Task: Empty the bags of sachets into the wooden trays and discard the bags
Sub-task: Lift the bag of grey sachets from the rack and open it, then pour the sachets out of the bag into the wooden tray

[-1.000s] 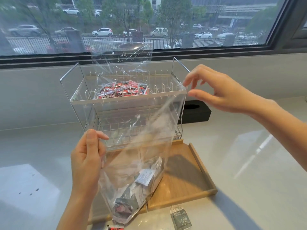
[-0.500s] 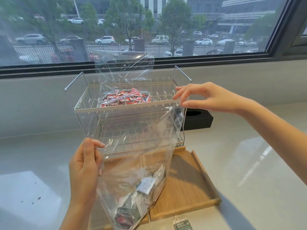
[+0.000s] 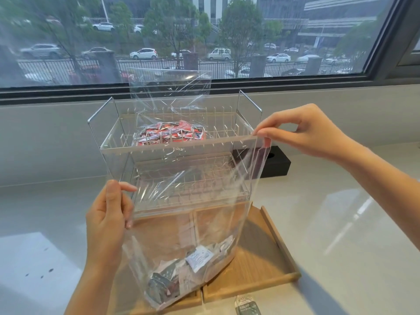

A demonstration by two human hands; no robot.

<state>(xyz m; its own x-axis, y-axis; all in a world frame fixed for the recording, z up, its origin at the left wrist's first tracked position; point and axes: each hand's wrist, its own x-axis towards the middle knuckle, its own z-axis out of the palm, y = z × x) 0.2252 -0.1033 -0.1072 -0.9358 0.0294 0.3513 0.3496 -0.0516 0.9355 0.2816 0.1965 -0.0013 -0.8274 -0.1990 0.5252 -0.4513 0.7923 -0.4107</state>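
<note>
The left hand [image 3: 106,221] sits at about eight o'clock in the view, thumb and fingers pinched together on the left top corner of the clear bag [image 3: 181,223]. The bag hangs open between the two hands, above the wooden tray [image 3: 270,264] that lies on the pale counter [image 3: 352,223]. A heap of grey and white sachets [image 3: 184,271] lies at the bag's bottom, at six o'clock, well below both sets of fingers. Behind the bag, and seen through its film, stands a two-tier white wire rack [image 3: 118,151]; on its upper tier, at twelve o'clock, sits a second clear bag [image 3: 170,94] holding red sachets [image 3: 170,135]. One loose sachet [image 3: 247,306] lies on the counter just in front of the tray, at five o'clock. The right hand [image 3: 304,133], at two o'clock, pinches the bag's right top corner between thumb and fingertips, just beside the rack's front rail. A black box [image 3: 277,162] stands behind the rack, under that hand.
</note>
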